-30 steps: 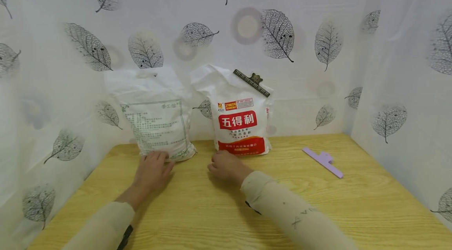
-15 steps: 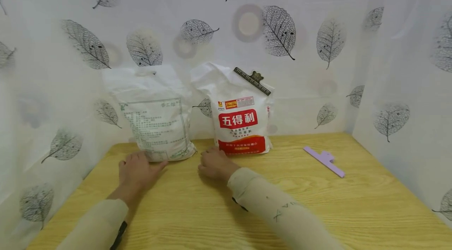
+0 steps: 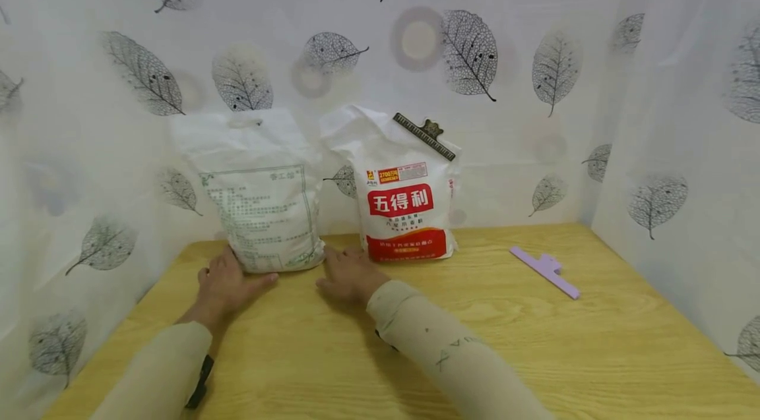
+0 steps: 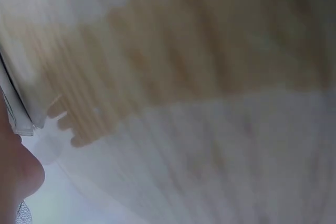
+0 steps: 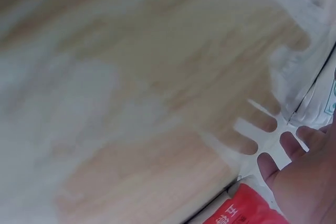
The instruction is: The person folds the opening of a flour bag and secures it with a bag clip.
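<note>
In the head view a white bag with green print point(image 3: 261, 209) stands upright at the left back of the table. My left hand point(image 3: 222, 285) is at its lower left side, thumb stretched along the front bottom edge. At its lower right corner is my right hand point(image 3: 350, 275), between this bag and a white-and-red flour bag point(image 3: 400, 209). The right wrist view shows the right hand's fingers point(image 5: 291, 145) spread apart. Only part of the left hand point(image 4: 21, 174) shows in the left wrist view. A dark metal clip point(image 3: 424, 136) grips the flour bag's folded top.
A lilac bag clip point(image 3: 544, 271) lies on the wood-grain table point(image 3: 475, 341) at the right. Behind both bags hangs a pale curtain point(image 3: 493, 163) with a leaf print, which also lines the left and right sides.
My left hand has moved left, from the bag's front to its lower left side. My right hand has moved left, from before the flour bag to the green-printed bag's right corner.
</note>
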`<state>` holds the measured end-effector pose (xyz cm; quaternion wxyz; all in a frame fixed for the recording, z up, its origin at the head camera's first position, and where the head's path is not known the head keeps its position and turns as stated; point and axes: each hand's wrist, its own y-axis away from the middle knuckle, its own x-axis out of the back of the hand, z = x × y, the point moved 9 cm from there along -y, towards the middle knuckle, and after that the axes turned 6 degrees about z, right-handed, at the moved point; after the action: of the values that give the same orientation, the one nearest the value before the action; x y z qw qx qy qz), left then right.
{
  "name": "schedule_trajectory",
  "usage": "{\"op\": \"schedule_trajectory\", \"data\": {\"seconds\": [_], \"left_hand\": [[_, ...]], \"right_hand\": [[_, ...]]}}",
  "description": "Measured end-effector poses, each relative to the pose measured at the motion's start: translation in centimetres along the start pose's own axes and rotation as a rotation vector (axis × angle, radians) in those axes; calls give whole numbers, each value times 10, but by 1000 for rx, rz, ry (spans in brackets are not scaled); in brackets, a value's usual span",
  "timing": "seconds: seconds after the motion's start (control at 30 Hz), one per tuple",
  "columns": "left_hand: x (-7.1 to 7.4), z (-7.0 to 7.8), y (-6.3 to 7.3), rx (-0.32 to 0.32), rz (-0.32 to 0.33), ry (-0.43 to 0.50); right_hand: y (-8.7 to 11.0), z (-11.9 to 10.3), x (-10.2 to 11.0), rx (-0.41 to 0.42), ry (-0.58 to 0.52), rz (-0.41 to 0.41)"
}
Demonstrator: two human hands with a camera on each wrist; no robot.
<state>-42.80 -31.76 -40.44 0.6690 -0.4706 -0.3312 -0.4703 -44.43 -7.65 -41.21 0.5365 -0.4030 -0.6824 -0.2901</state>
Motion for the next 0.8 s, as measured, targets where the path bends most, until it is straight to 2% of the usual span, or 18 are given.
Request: {"op": "schedule_trajectory", "data": {"seconds": [0.2, 0.47, 0.6, 0.8], "left_hand": [[-5, -4, -6, -21, -29, 7], [-4, -6, -9, 10, -56, 31], [-3, -7, -13, 38, -50, 49], [-11, -13, -12, 88, -101, 75]], "right_hand": [[-6, -5, -2, -2, 61, 3], [-10, -4, -2, -20, 64, -24], [-11, 1, -2, -20, 22, -35], [-9, 4, -6, -28, -47, -73]]}}
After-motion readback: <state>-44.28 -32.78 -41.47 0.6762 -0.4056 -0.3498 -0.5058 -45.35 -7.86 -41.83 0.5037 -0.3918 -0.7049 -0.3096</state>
